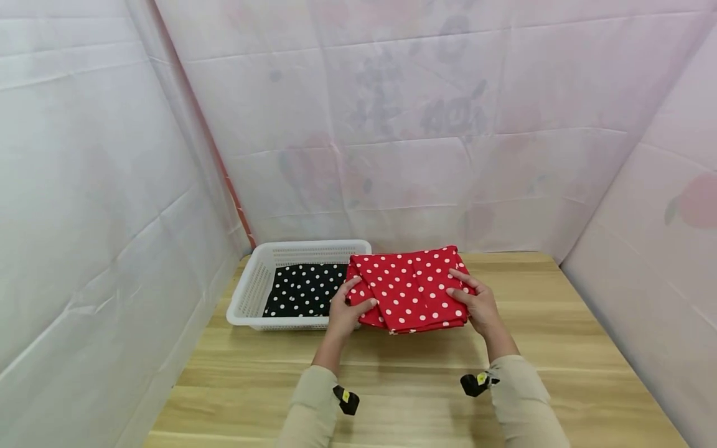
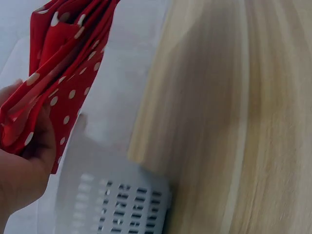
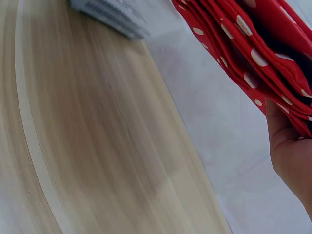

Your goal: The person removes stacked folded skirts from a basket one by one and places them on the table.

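Observation:
A folded red cloth with white polka dots [image 1: 417,289] is held up above the table by both hands, one at each side. My left hand [image 1: 344,311] grips its left edge, thumb lying on top. At the opposite edge my right hand [image 1: 476,303] holds the cloth, with fingers spread over the upper face. Several folded layers of the red cloth [image 3: 258,58] show in the right wrist view. Just left of it stands a white plastic basket [image 1: 242,305], its right end partly hidden by the cloth. Inside lies a folded black cloth with white dots [image 1: 305,289].
The wooden table [image 1: 409,398] runs beneath the hands and out to the right. White printed sheeting [image 1: 347,124] hangs behind the table and along both sides. The basket stands near the table's back left corner.

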Available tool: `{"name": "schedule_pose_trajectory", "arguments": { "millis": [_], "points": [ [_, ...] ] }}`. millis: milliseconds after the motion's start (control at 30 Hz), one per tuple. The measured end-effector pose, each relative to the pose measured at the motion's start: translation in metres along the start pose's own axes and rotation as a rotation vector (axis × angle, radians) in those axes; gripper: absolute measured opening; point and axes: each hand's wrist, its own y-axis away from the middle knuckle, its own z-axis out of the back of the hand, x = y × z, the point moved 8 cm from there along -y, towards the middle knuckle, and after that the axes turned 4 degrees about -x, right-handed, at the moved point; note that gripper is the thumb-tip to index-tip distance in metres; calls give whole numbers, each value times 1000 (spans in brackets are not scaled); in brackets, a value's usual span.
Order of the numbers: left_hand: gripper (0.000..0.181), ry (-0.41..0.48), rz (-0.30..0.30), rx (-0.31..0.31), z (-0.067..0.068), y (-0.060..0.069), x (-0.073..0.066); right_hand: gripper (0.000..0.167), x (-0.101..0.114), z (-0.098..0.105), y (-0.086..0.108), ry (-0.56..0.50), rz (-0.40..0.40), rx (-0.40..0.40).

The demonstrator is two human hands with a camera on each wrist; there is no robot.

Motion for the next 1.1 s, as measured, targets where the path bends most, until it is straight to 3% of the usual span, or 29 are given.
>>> {"name": "schedule_pose_trajectory", "arguments": {
  "millis": [267,567,700,867,1100],
  "points": [
    [62,-86,-26,-28,-27,-9,2,55,0,26,-8,-34,-36,-36],
    [55,-98,-26,-47,-55,-26,8,49,-6,41,-17,-336,-74,10],
    [51,-173,-18,-50,-67,-31,13,50,-8,44,-19,-435,-77,37],
    [47,-297,-11,-61,-77,-37,19,53,-13,47,-23,-409,-83,34],
    [41,-343,-14,-40,-91,-37,24,53,-27,57,-28,-301,-166,-80]
  ]
}}
